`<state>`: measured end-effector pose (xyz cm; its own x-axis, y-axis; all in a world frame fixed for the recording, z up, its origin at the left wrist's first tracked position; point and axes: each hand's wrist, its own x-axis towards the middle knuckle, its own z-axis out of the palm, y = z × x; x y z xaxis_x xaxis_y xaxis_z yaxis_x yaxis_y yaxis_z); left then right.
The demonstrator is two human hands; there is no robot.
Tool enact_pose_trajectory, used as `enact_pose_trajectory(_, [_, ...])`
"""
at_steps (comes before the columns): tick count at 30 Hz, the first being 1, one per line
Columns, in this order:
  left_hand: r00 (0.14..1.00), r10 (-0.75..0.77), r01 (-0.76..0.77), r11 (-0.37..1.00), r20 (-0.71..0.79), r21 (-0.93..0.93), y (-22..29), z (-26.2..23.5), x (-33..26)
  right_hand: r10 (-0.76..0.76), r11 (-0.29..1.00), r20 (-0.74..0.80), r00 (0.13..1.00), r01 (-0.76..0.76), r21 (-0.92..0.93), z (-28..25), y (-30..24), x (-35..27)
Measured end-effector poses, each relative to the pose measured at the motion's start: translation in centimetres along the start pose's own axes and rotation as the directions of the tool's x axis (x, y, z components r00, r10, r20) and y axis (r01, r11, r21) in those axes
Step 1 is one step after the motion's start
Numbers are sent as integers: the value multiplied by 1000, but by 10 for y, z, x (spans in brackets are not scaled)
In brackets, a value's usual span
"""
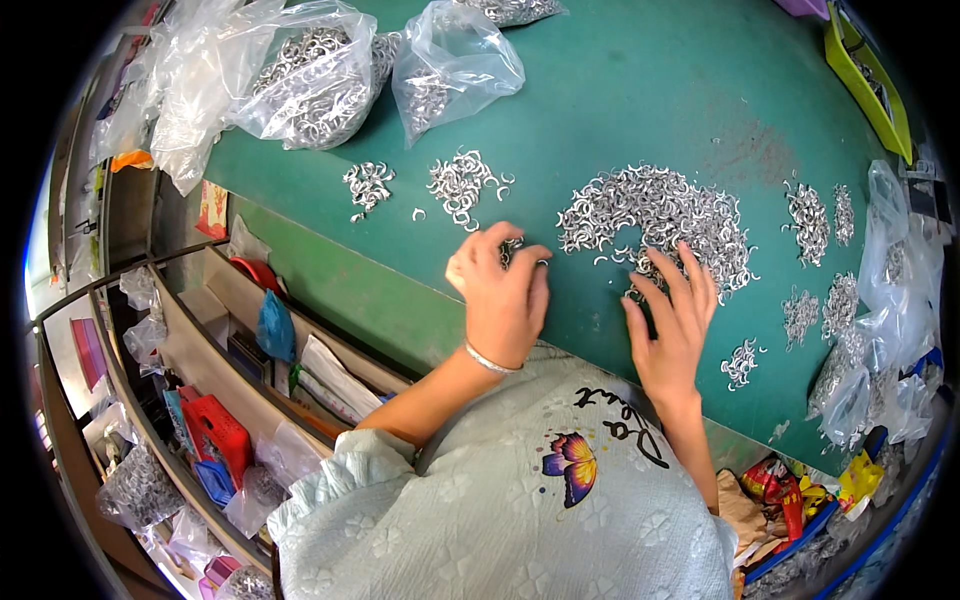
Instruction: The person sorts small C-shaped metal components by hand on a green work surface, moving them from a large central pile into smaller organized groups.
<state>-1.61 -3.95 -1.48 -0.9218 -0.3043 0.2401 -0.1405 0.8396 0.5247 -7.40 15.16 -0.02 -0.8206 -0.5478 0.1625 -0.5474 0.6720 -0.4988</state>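
Small silvery C-shaped metal pieces lie in heaps on the green tabletop. The biggest heap (pixel 680 215) is right of the middle. My right hand (pixel 672 335) is at its near edge, fingers spread and fingertips touching the pieces. My left hand (pixel 502 300), with a bracelet (pixel 490 360) at the wrist, is cupped over a few pieces (pixel 511 248), its thumb and fingers apart. Whether it pinches any piece is partly hidden. Just beyond the left hand lies a smaller heap (pixel 460 188). Another small heap (pixel 368 187) sits farther left.
Clear plastic bags (pixel 320 85) full of metal pieces stand at the back left. Several small heaps (pixel 808 222) and more bags (pixel 890 290) line the right side. A yellow-green bin (pixel 868 90) is at the far right. Left of the table, shelves (pixel 240 370) hold mixed items.
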Motion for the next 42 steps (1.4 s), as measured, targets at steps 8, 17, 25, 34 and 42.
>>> enact_pose_trajectory(8, [1000,-12,11,999,-14,-52,0,3,-3,-33,997,173,984,44,-61,7,-18,-16])
enact_pose_trajectory(17, [982,89,-54,977,167,-204,26,9,-9,120,980,187,975,-86,-182,0,-19,-3])
enact_pose_trajectory(25, [972,142,-115,982,187,-147,20,8,-9,121,986,86,989,-110,-128,4,-11,10])
enact_pose_trajectory(34, [948,205,-146,960,243,-239,23,5,-12,91,984,272,958,-45,-171,-16,-15,-15])
enact_pose_trajectory(42, [932,253,-129,900,260,-415,22,7,-14,37,987,289,957,11,-163,-11,-9,-29])
